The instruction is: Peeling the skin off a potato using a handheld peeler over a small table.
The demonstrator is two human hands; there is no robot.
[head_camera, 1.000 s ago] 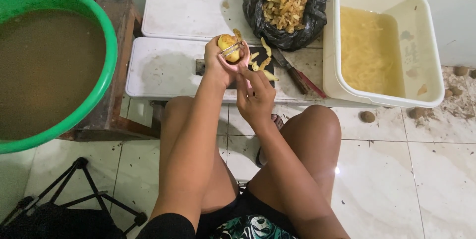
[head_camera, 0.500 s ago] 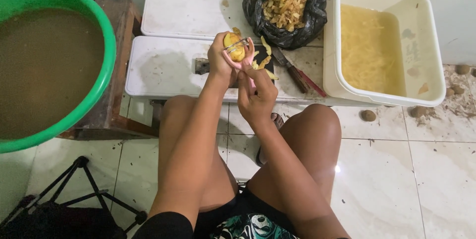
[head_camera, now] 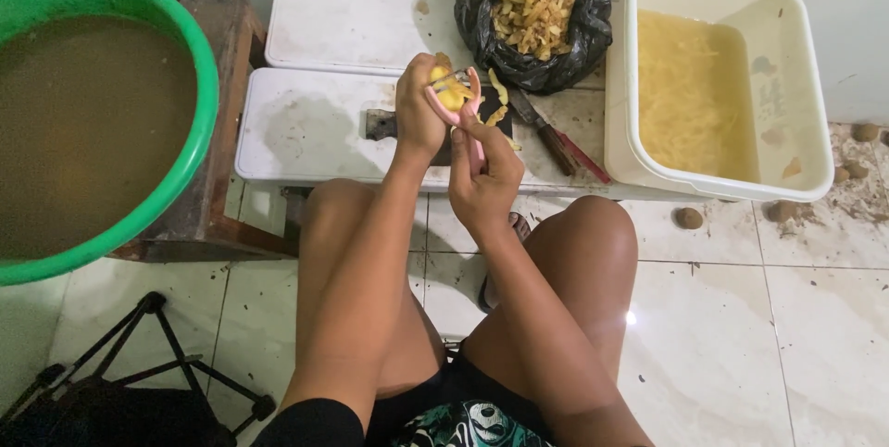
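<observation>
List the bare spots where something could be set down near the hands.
Free: the near white board left of the left hand, and the far white board between the wooden bench and black peel bag. Crowded: around the right hand and pink peeler, where the knife, peels and tub close in.

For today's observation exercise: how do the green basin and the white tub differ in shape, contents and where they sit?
The green basin is round; the white tub is rectangular. The green basin holds murky brown water, while the white tub holds pale yellow strips in clearer yellowish liquid. The green basin sits on a wooden stool at the person's left; the white tub sits at their right, beside the black bag of peels. Both are open and hold liquid.
</observation>
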